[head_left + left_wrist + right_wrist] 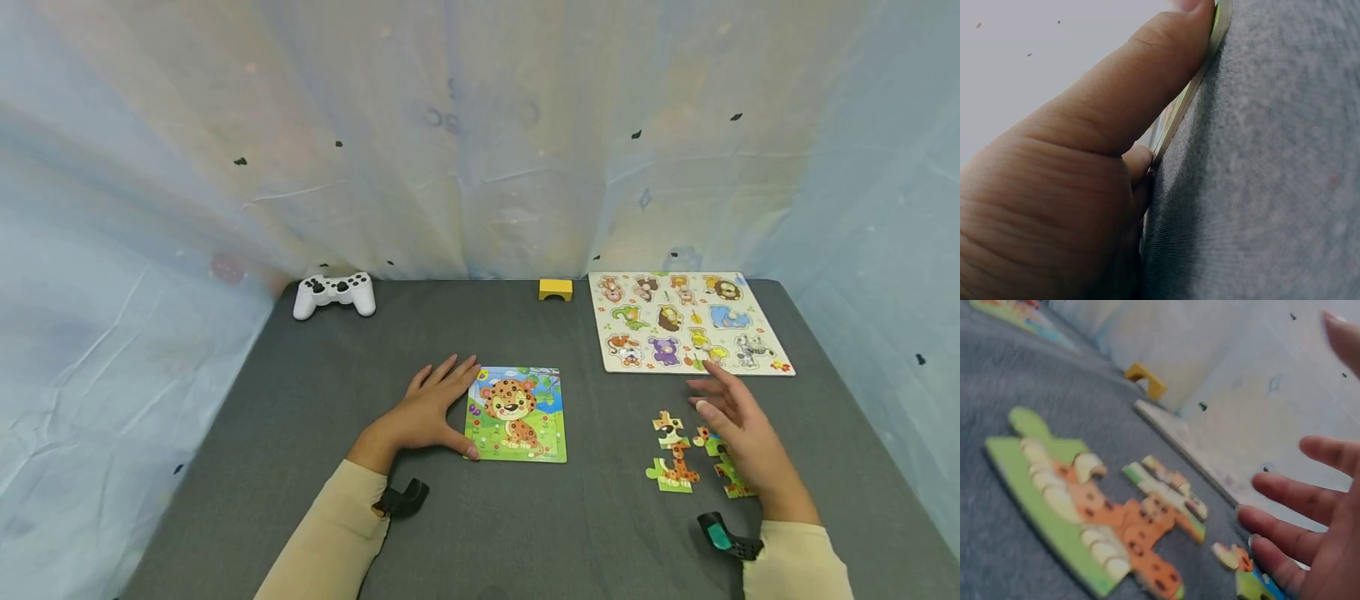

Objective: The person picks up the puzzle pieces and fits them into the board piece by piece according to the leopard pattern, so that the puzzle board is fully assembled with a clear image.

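A square leopard puzzle board [551,425] lies flat in the middle of the table. My left hand [425,414] rests at its left edge with fingers spread, fingertips by the upper corner and thumb by the lower one. Seen from the left wrist, the thumb [1141,69] touches the board's edge. Over on the right, my right hand [746,433] hovers with loosely extended fingers and holds nothing. Beneath and beside it lie several loose jigsaw pieces [675,475] with orange spots and green grass. The right wrist view shows a large puzzle piece [1091,500] close up; the right hand partly covers others in the head view.
A white animal peg board [682,321] lies at the back right, just beyond my right fingertips. A yellow arch block [555,289] and a white game controller [334,295] sit along the back edge. A curtain [480,150] hangs behind the grey table [525,533].
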Demonstrator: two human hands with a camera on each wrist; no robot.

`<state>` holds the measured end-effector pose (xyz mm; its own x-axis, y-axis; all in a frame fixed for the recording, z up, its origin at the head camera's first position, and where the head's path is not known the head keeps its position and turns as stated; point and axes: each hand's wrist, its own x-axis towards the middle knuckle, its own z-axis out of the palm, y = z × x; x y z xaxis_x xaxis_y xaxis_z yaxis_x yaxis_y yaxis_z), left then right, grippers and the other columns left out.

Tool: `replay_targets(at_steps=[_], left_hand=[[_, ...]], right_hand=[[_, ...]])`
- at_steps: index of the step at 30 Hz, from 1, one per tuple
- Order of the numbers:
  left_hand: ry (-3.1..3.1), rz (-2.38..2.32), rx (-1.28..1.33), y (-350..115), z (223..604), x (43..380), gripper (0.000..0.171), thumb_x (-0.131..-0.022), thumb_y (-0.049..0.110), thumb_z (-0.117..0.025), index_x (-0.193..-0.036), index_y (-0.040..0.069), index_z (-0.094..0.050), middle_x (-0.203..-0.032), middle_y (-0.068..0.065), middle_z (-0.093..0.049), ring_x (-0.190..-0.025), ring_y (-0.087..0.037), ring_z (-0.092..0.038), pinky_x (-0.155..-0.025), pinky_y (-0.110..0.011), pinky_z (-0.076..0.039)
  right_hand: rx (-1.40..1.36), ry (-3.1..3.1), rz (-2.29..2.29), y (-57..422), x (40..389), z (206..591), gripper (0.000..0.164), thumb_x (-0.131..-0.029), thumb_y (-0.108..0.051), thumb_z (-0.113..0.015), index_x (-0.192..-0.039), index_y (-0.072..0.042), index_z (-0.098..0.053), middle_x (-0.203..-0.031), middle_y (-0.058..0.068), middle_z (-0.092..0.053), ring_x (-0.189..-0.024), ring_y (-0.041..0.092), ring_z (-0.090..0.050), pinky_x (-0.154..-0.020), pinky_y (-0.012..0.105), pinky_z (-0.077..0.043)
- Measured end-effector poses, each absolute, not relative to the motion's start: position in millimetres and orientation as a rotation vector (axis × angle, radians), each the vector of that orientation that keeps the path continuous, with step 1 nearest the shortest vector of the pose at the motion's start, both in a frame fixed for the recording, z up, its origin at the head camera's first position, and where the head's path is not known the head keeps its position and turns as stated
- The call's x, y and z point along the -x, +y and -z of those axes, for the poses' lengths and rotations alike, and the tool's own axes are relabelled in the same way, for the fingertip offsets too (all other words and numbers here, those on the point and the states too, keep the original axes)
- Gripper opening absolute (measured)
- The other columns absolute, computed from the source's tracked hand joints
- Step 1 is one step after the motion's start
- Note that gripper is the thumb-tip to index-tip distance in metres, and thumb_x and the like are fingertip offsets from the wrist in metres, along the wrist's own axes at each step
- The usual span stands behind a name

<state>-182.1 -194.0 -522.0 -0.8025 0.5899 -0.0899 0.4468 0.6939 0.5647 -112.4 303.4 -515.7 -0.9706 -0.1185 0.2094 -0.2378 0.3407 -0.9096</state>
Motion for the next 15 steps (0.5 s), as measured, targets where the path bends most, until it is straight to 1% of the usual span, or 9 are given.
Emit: replay_targets(at_steps=[1, 3, 5, 7, 8, 10, 11, 15], left_hand=[[2.640, -0.779, -0.827, -194.0, 521.9, 182.0, 0.140, -0.072, 0.068, -0.096, -0.177, 0.018, -0.019, -0.181, 0.001, -0.011, -0.166, -0.026, 0.000, -0.127, -0.061, 0.003], [2.642, -0.776, -0.828, -193.9, 521.7, 181.8, 0.139, -0.072, 0.068, -0.096, -0.177, 0.018, -0.019, -0.181, 0.001, -0.011, -0.166, -0.026, 0.000, -0.127, -0.061, 0.003], [2.643, -0.772, -0.831, -193.9, 521.0, 181.4, 0.139, -0.072, 0.068, -0.096, -0.177, 0.018, -0.019, -0.181, 0.001, -0.011, -0.166, -0.027, -0.001, -0.127, -0.060, 0.003], [2.644, -0.766, -0.834, -193.9, 520.8, 181.2, 0.139, -0.072, 0.068, -0.096, -0.177, 0.018, -0.019, -0.182, 0.001, -0.010, -0.166, -0.027, 0.000, -0.128, -0.060, 0.003], [2.645, -0.762, -0.838, -194.0, 520.8, 181.1, 0.139, -0.073, 0.068, -0.095, -0.177, 0.018, -0.018, -0.182, 0.001, -0.010, -0.166, -0.027, 0.000, -0.128, -0.060, 0.003], [2.645, -0.757, -0.844, -194.3, 521.1, 180.8, 0.139, -0.073, 0.068, -0.095, -0.177, 0.018, -0.018, -0.182, 0.001, -0.009, -0.166, -0.027, 0.000, -0.128, -0.060, 0.003], [2.646, -0.755, -0.846, -194.3, 521.6, 180.9, 0.139, -0.073, 0.068, -0.095, -0.177, 0.019, -0.017, -0.182, 0.001, -0.009, -0.166, -0.026, 0.000, -0.128, -0.059, 0.003], [2.647, -0.772, -0.856, -195.3, 524.2, 181.2, 0.139, -0.073, 0.069, -0.094, -0.177, 0.018, -0.017, -0.182, 0.000, -0.009, -0.166, -0.027, 0.001, -0.127, -0.060, 0.003]], right_hand=[[-0.332, -2.569, -1.614, 303.8, 113.2, 517.2, 0.066, -0.114, -0.009, -0.056, -0.174, -0.009, -0.028, -0.149, 0.016, -0.054, -0.124, 0.005, -0.056, -0.093, 0.013, -0.045], [-0.333, -2.704, -1.472, 303.7, 114.8, 519.4, 0.069, -0.111, -0.015, -0.065, -0.172, -0.007, -0.032, -0.151, 0.019, -0.054, -0.126, 0.011, -0.054, -0.093, 0.013, -0.042], [-0.330, -2.811, -1.391, 303.6, 115.8, 519.3, 0.072, -0.109, -0.024, -0.072, -0.170, -0.008, -0.037, -0.154, 0.020, -0.051, -0.132, 0.022, -0.051, -0.101, 0.026, -0.044], [-0.344, -2.884, -1.336, 303.4, 116.1, 518.4, 0.074, -0.105, -0.029, -0.077, -0.167, -0.007, -0.043, -0.158, 0.021, -0.048, -0.138, 0.035, -0.046, -0.107, 0.045, -0.042], [-0.359, -2.902, -1.320, 303.0, 116.2, 517.5, 0.075, -0.104, -0.030, -0.079, -0.166, -0.005, -0.045, -0.158, 0.022, -0.046, -0.139, 0.042, -0.045, -0.107, 0.055, -0.041], [-0.379, -2.929, -1.291, 302.6, 115.7, 515.7, 0.076, -0.101, -0.030, -0.083, -0.163, -0.002, -0.047, -0.159, 0.025, -0.042, -0.141, 0.049, -0.041, -0.103, 0.072, -0.037], [-0.389, -2.933, -1.277, 302.3, 115.4, 515.5, 0.075, -0.100, -0.028, -0.084, -0.161, 0.000, -0.049, -0.159, 0.026, -0.042, -0.142, 0.052, -0.039, -0.102, 0.075, -0.036], [-0.394, -2.952, -1.200, 299.3, 114.1, 514.5, 0.064, -0.099, -0.024, -0.086, -0.150, 0.003, -0.060, -0.157, 0.027, -0.042, -0.144, 0.057, -0.032, -0.103, 0.078, -0.033]])
